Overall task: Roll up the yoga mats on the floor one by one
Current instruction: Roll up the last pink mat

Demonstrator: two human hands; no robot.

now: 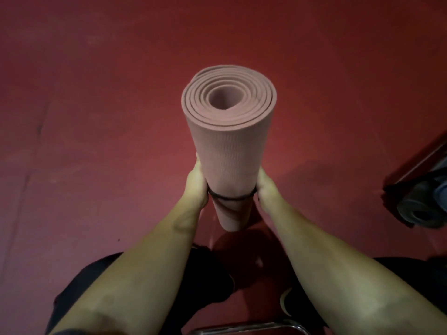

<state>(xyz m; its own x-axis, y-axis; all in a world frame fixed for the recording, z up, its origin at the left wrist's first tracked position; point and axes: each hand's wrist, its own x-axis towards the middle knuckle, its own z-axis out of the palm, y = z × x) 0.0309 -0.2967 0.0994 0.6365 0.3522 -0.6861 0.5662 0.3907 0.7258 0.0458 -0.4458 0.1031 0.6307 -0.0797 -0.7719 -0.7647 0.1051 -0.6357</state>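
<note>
- Red flooring (96, 117) fills nearly the whole view – a dull, matte floor with faint seams on the left, and no unrolled mat lies anywhere on the part that shows.
- One pink yoga mat (229, 146) is already wound into a tight coil; it stands on end in the middle of the scene, its spiral top facing the camera and its lower end close to the floor – whether it touches I cannot tell.
- A thin dark band (227, 199) circles the roll near its lower part, stretched between the two hands, so I judge the step in hand to be securing this roll, not rolling it.
- The left hand (198, 184) grips the roll's left side, and the right hand (263, 187) grips its right side; both appear to have the band hooked at the thumb side, though the fingers behind the roll are hidden.
- At the right edge, near a dark strip of wall or furniture, lie dark rolled mats (420, 209), grey-blue and already coiled – earlier items of the task look finished.
- Dark trousers, a shoe (286, 302) and a metal bar (244, 328) sit at the near edge.
- What is left: seat the band, set this roll aside; whether more mats wait outside the view cannot be told.
</note>
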